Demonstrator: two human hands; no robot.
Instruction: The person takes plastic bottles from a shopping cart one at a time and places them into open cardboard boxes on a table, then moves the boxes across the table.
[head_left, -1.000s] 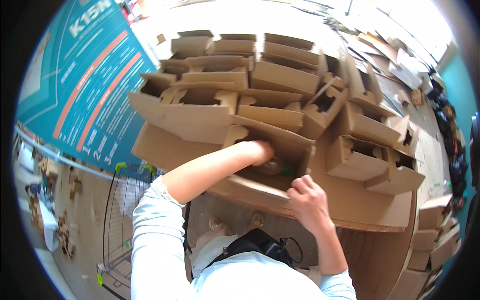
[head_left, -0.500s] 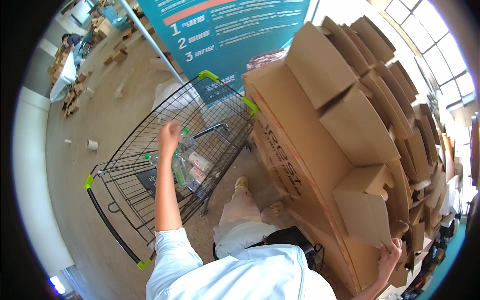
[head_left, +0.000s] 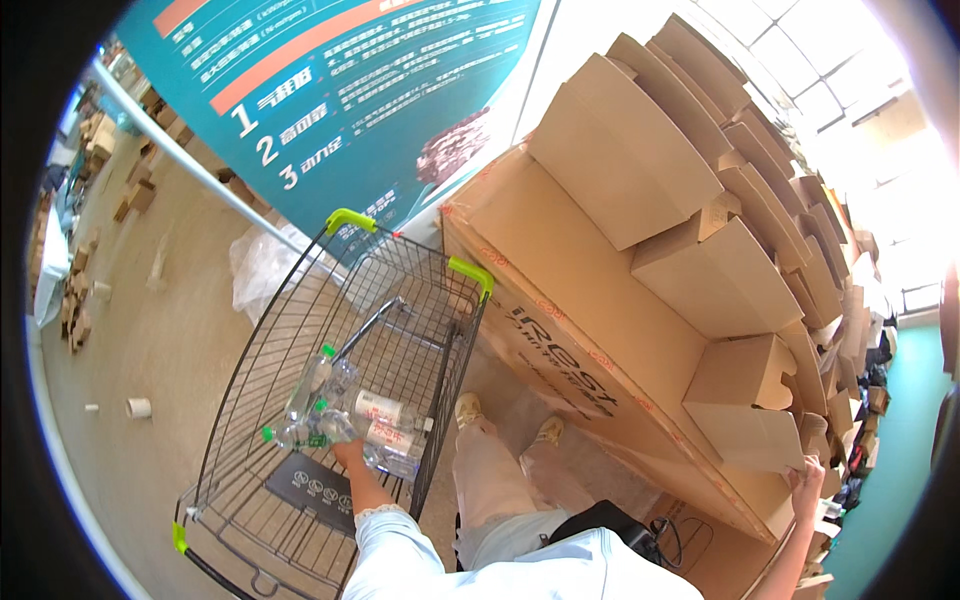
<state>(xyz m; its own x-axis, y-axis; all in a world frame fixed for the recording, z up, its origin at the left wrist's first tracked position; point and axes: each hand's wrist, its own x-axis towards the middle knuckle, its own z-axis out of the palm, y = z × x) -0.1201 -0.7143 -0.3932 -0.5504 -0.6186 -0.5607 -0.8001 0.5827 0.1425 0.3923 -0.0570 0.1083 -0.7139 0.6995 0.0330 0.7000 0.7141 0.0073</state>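
Observation:
Down inside the wire shopping cart point(head_left: 232, 385), my left hand point(head_left: 348, 452) is closed against the lower part of a clear plastic bottle point(head_left: 335, 425) with a green cap; its fingertips are partly hidden. Around it lie other clear bottles with green caps and bottles with white labels point(head_left: 392, 437). Far to the right, my right hand point(head_left: 806, 478) pinches the lower corner of an open cardboard box's flap point(head_left: 745, 440). That box belongs to a nested row of open boxes resting on a large cardboard carton point(head_left: 590, 375).
A teal display banner point(head_left: 350, 120) stands beyond the cart, with crumpled clear plastic sheeting point(head_left: 262, 275) at its foot. The large carton borders the cart's right side. A white roll point(head_left: 138, 408) lies on the floor at left, and scattered cardboard point(head_left: 135, 195) lies farther back.
My left hand has come down from above the cart onto the bottles. The view has shifted, and the cart appears lower and nearer. My right hand stays on the box flap.

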